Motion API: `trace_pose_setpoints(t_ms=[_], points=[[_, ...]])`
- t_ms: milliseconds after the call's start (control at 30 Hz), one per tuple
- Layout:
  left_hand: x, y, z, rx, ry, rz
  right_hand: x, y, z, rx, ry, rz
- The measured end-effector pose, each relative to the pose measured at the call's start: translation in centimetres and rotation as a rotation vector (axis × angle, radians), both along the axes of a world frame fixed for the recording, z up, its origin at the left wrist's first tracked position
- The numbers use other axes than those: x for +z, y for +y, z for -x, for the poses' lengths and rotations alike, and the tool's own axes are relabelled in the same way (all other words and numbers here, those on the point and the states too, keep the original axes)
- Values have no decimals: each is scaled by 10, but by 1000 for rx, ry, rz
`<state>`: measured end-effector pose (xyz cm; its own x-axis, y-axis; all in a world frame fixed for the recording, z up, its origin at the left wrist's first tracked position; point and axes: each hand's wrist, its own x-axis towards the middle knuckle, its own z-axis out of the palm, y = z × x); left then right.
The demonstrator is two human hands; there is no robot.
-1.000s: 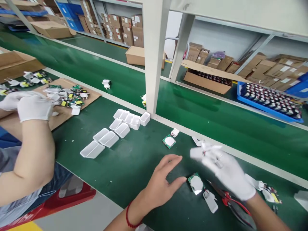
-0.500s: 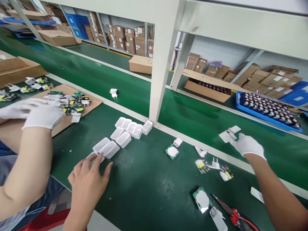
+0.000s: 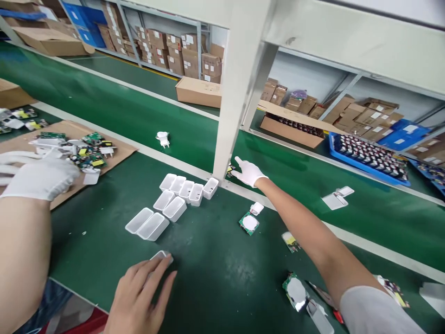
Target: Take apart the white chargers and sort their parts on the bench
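My left hand (image 3: 142, 292), bare, has its fingers bent over a small white plastic case (image 3: 162, 256) near the table's front edge; the fingers partly hide the case. My right hand (image 3: 249, 172), in a white glove, reaches to the foot of the upright post, its fingertips on a small circuit board (image 3: 230, 170) with a yellow part, partly behind the post. Between my hands stand several open white cases (image 3: 153, 226) in uneven rows. A green board with a round white pad (image 3: 249, 223) lies below my right forearm.
A co-worker's gloved hand (image 3: 45, 174) is over a heap of boards (image 3: 88, 150) on cardboard at left. The upright post (image 3: 236, 93) rises behind the cases. Red-handled pliers (image 3: 338, 316) lie at lower right, by another board (image 3: 295, 291). White pieces (image 3: 335, 198) lie on the green strip beyond.
My right hand has left the white pieces and swung left to the post. My left hand has drawn its case toward me, away from the other cases. The view has shifted a little.
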<state>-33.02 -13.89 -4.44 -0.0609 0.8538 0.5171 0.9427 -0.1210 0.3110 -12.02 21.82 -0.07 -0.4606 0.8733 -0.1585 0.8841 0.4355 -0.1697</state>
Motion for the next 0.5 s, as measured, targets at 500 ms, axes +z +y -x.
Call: trace_pose_setpoints(t_ms=[500], points=[[2, -20, -10, -15, -772, 553, 0, -8, -31, -244, 525, 324]])
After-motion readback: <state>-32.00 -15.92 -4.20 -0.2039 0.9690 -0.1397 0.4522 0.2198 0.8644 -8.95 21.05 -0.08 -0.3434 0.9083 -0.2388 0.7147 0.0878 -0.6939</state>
